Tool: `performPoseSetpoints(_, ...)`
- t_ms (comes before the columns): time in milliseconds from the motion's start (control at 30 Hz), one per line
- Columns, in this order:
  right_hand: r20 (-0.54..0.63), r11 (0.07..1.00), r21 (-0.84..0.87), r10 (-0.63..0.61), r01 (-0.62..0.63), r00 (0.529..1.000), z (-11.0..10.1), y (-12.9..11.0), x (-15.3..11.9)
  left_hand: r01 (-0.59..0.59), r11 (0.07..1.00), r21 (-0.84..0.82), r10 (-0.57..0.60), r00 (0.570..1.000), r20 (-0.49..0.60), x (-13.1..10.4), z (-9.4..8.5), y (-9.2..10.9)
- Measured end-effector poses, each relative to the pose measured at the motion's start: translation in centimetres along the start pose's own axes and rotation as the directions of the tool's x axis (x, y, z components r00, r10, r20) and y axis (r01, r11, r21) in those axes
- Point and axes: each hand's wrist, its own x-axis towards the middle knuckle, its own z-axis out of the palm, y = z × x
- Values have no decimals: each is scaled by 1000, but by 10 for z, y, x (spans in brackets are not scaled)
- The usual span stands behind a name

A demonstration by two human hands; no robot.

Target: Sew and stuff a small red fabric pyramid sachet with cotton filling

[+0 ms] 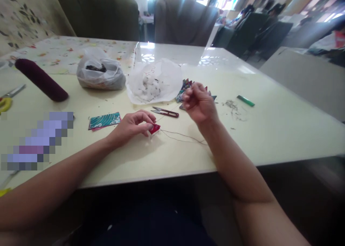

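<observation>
Between the thumb and fingers of my left hand [132, 126] is a small red fabric piece [154, 129], held just above the table. My right hand [198, 102] is raised to the right of it, fingers curled together; a thin thread runs from the red piece up toward it, and whatever the fingertips pinch is too small to make out. A dark looped thread [183, 135] trails from the red piece toward my right forearm. Red-handled thread snips [168, 112] lie just beyond my left hand. Patterned fabric pieces [105, 120] lie left of that hand.
Behind the hands are a white sheet with stuffing [153, 84], a plastic bag [101, 73] and colourful pointed fabric pieces [186, 86]. A dark red roll [41, 80] and yellow scissors [5, 104] lie left; a green object [245, 100] and thread scraps [234, 107] lie right.
</observation>
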Motion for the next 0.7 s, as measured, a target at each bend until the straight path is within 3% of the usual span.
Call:
performPoseSetpoints(133,-219,969,47,-227,243,949,-34,-31,19,73,975,-208,-113,976,-186,7,-11,-5)
performPoseSetpoints(267,-404,907,3,-383,420,830,-63,-57,26,44,965,-257,-129,937,-324,14,-26,-6)
performPoseSetpoints(400,-522,861,-91,-469,500,713,-87,-74,25,-2,955,-297,-116,918,-380,20,-41,-7)
performPoseSetpoints(500,-611,852,-224,-501,473,613,-100,-81,23,11,941,-337,-162,892,-423,23,-52,-9)
performPoseSetpoints(633,-786,887,-405,-462,224,411,-113,-84,22,-36,903,-427,-200,847,-493,27,-64,-11)
performPoseSetpoints(700,-823,884,-438,-468,165,323,-117,-84,21,-80,874,-480,-217,820,-530,29,-69,-11)
